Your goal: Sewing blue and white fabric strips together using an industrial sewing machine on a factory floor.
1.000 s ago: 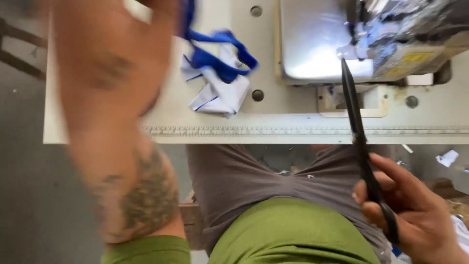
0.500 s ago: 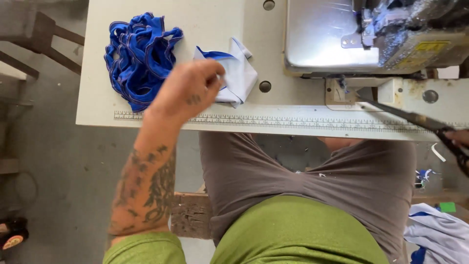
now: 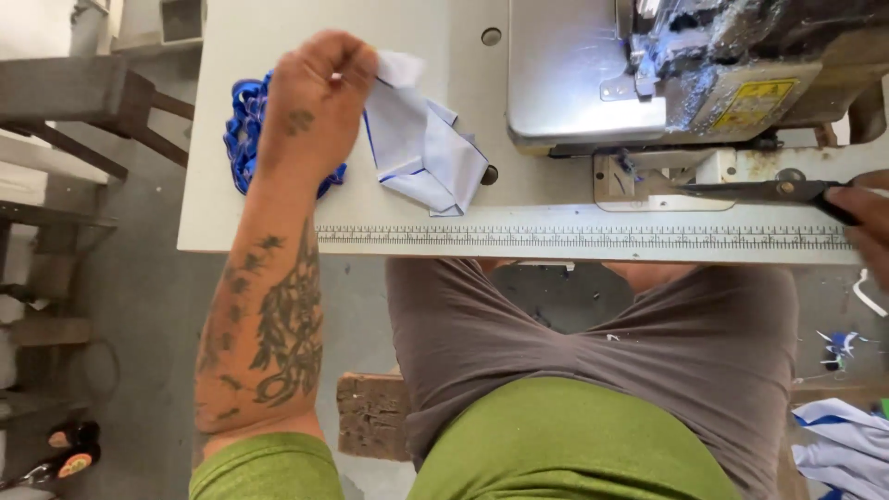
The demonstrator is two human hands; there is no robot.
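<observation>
My left hand (image 3: pixel 310 106) is raised over the left part of the white sewing table (image 3: pixel 250 227) and pinches a corner of a folded white cloth piece with blue edging (image 3: pixel 428 153). A heap of blue trim (image 3: pixel 243 130) lies just behind and left of that hand, partly hidden by it. My right hand (image 3: pixel 866 222) shows only at the right edge of the frame and grips the handles of black scissors (image 3: pixel 755 191), whose blades lie flat pointing left in front of the sewing machine (image 3: pixel 648 74).
A ruler strip (image 3: pixel 574 237) runs along the table's front edge. A wooden bench (image 3: pixel 79 97) stands left of the table. White and blue cloth (image 3: pixel 847 449) lies on the floor at the lower right, with scraps near it.
My left hand has come down from mid-air onto the table and taken the white cloth by a corner, lifting it. The scissors have swung from pointing up to lying flat at the right.
</observation>
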